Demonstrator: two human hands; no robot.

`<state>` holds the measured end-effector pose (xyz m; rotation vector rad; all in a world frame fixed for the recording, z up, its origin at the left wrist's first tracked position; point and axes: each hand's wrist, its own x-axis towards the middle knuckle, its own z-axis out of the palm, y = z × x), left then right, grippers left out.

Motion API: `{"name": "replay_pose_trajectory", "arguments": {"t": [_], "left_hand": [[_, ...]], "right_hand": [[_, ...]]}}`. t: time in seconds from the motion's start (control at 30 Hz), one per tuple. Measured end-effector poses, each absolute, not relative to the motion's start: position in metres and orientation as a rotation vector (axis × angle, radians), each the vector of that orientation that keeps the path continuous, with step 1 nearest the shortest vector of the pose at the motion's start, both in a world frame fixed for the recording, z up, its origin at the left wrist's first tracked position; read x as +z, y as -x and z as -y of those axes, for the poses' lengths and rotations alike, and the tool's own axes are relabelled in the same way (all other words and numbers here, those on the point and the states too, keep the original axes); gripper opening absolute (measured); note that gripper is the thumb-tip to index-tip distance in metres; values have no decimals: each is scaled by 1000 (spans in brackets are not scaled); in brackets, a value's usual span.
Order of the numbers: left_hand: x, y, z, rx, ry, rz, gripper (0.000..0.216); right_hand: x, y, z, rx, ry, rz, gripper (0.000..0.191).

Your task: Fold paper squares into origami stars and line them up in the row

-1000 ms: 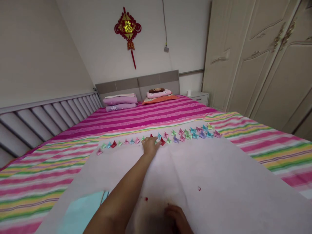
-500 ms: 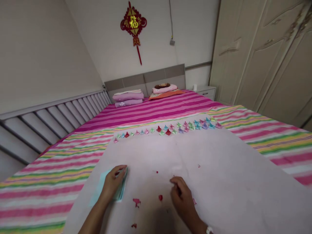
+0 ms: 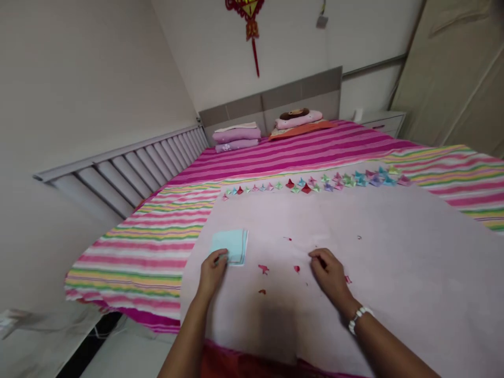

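Observation:
A small stack of light blue square paper (image 3: 231,242) lies on the left part of a large pale sheet (image 3: 271,215). At the stack's near left corner is my left hand (image 3: 212,272), its thumb and fingers closed on the paper's edge; whether it grips one sheet or more, I cannot tell. My right hand (image 3: 329,275) rests low over the pale sheet, fingers curled in, with nothing visible in them. Between the hands are red and pink paper scraps (image 3: 263,269) and a small red piece (image 3: 296,269). Another pink scrap (image 3: 347,279) sits beside my right hand.
Along the far edge of the pale sheet runs a row of small folded paper pieces (image 3: 306,188) in several colours. Striped bedding (image 3: 145,252) surrounds it. A white railing (image 3: 129,157) borders the left side; folded bedding (image 3: 237,136) lies by the headboard (image 3: 303,97).
My left hand has drawn back from over the blue stack to its near left corner, uncovering most of it. The right hand stays near the same scraps. The camera view has tilted down and shifted left.

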<state>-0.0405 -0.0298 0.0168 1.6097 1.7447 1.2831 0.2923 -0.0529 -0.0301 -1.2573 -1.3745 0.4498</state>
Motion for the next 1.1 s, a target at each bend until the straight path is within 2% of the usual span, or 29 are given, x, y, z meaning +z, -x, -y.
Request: {"name": "replay_pose_trajectory", "arguments": {"t": [0.57,1.1], "left_hand": [[10,51,23,1050,-1708,-1524,38],[7,47,19,1075,-1656,-1617,36]], "right_hand": [[-29,-293,53,417,1304,1415,11],[-28,-292,54,411,1304,1417,12]]}}
